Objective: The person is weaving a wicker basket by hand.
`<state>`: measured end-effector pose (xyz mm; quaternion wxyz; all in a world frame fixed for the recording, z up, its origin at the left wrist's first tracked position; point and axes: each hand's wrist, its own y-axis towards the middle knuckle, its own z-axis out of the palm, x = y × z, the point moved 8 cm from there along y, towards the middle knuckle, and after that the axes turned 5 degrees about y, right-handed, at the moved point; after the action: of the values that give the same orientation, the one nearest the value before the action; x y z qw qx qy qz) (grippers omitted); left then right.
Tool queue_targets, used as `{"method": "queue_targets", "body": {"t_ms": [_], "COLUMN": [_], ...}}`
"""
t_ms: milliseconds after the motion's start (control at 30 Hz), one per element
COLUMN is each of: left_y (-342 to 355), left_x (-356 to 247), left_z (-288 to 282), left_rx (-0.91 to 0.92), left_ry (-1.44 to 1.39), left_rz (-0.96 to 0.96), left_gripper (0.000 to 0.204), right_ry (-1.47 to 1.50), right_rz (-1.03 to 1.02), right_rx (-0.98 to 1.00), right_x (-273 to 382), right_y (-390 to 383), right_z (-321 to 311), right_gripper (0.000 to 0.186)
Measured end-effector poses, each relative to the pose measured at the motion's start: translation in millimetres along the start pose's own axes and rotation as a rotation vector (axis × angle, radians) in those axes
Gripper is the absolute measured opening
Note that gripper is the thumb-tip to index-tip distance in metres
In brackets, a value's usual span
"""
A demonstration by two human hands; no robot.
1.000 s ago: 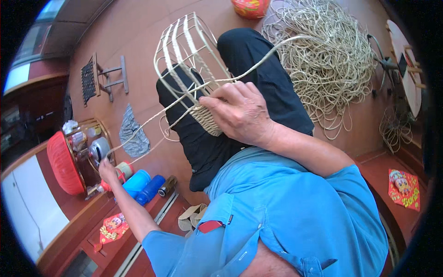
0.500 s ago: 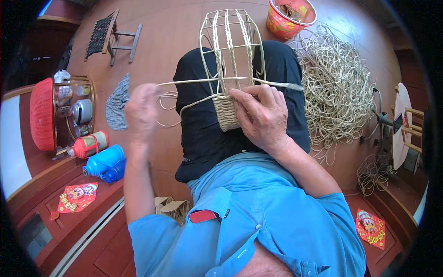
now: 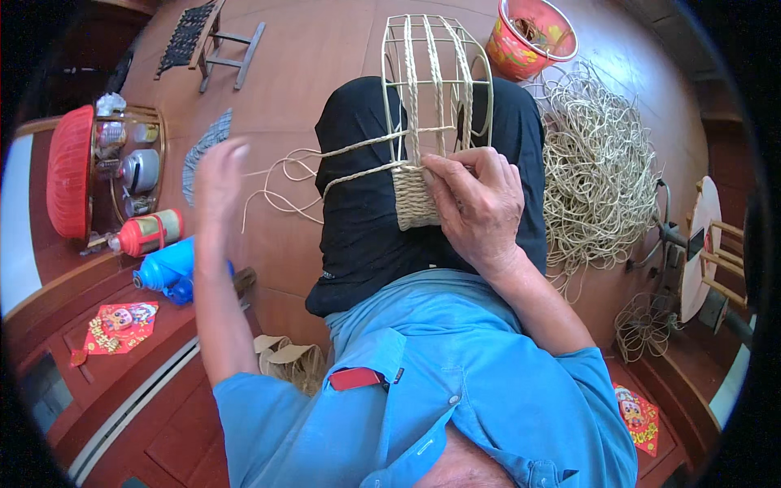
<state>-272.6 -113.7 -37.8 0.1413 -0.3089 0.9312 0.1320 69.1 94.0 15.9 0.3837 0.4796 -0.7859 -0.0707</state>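
Observation:
On my black-trousered lap rests a partly woven cord basket (image 3: 413, 199), its open wire frame rising away from me with braided cords along the bars. My right hand (image 3: 480, 207) is closed on the woven band's right side, thumb and forefinger pinched at its upper edge. Two pale cords (image 3: 350, 146) trail leftward from the frame and hang in loose loops over my knee and the floor. My left hand (image 3: 218, 179) is raised to the left, away from the basket, near a cord; motion blurs its fingers, so what they hold is unclear.
A pile of loose cord (image 3: 598, 179) lies right of my knee, below a red floral bucket (image 3: 525, 57). A wooden stool (image 3: 215, 49) stands top left. Left are a red cover (image 3: 69, 171), flasks (image 3: 163, 264) and a checked cloth (image 3: 207, 138). A round wooden piece (image 3: 695, 244) stands at right.
My left hand has risen from low at the left and is higher now. The cord that stretched across the frame to the right now trails leftward in slack loops. The view has turned slightly.

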Motion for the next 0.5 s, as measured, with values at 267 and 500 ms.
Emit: {"method": "queue_targets", "body": {"t_ms": [267,500], "left_y": [-1,-1], "left_x": [-163,-124], "left_z": [38,-6], "left_rx": [0.195,-0.014], "left_ry": [-0.524,-0.205], "left_rz": [0.067,0.082], "left_gripper": [0.019,0.023], "right_ry": [-0.009,-0.041], "right_rz": [-0.006,0.002], "right_rx": [0.017,0.045], "right_x": [0,2], "right_y": [1,5], "right_z": [0,0], "right_gripper": [0.019,0.02]}}
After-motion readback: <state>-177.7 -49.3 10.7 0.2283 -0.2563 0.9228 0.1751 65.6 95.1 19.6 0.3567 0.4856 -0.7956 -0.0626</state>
